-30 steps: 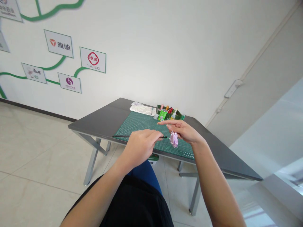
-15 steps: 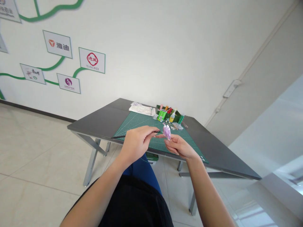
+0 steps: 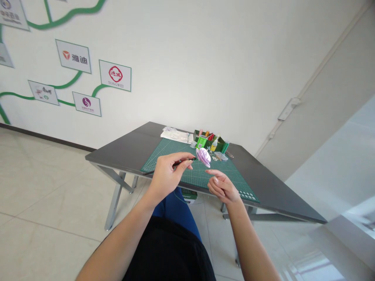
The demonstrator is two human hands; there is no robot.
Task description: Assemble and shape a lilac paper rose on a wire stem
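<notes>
My left hand [image 3: 169, 171] is closed, with thumb and fingers pinching the thin dark stem [image 3: 149, 172] of an artificial flower. At the stem's right end sits the pale purple, ruffled flower head [image 3: 203, 157], above the mat and tilted to the right. My right hand [image 3: 223, 186] is below and to the right of the flower, apart from it. Its index finger points out toward the bloom while the other fingers are bent, and nothing shows in it. Under both hands lies a green cutting mat [image 3: 202, 177].
Along the back of the dark table [image 3: 120, 146] are white sheets [image 3: 175, 135], a green box [image 3: 221, 144] of colored rolls, a green can [image 3: 201, 142], a yellow-labelled bottle [image 3: 214, 144], scissors [image 3: 215, 158] and a clear case [image 3: 222, 156]. A wall stands behind.
My right hand has come away from the flower and moved down and right. The flower head has turned and now shows its ruffled face, held by the stem in my left hand.
</notes>
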